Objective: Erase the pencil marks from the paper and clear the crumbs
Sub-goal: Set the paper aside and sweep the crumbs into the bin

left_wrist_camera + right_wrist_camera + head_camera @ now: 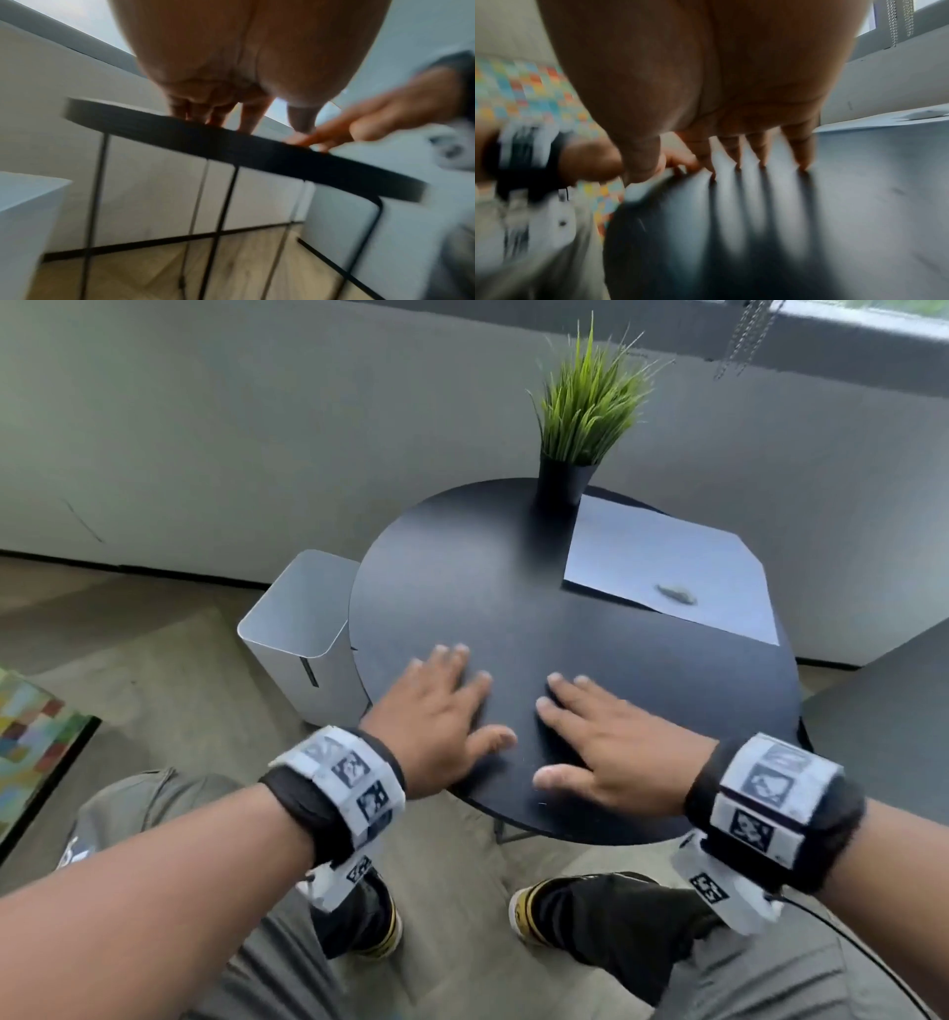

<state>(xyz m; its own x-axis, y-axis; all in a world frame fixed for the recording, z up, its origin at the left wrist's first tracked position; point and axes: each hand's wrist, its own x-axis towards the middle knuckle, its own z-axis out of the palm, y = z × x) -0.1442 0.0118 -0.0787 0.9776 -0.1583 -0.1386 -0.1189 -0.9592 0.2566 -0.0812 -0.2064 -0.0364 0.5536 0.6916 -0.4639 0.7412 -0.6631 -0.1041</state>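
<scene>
A white sheet of paper [662, 562] lies at the far right of the round black table [462, 588]. A small grey smudge or lump [677, 594] sits near its front edge; what it is I cannot tell. Both hands lie flat on the near part of the tabletop with straight, spread fingers and hold nothing. My left hand [447, 701] is left of my right hand [595, 737], a small gap between them. In the left wrist view the left hand's fingertips [218, 119] touch the table's edge. The right wrist view shows the right hand's fingertips [762, 160] on the tabletop and the paper [885, 119] far off.
A black pot with green grass [570, 454] stands at the table's back, beside the paper. A white bin [303, 629] stands on the floor left of the table. A dark seat [893, 721] is at the right. My knees and shoes are below the table's near edge.
</scene>
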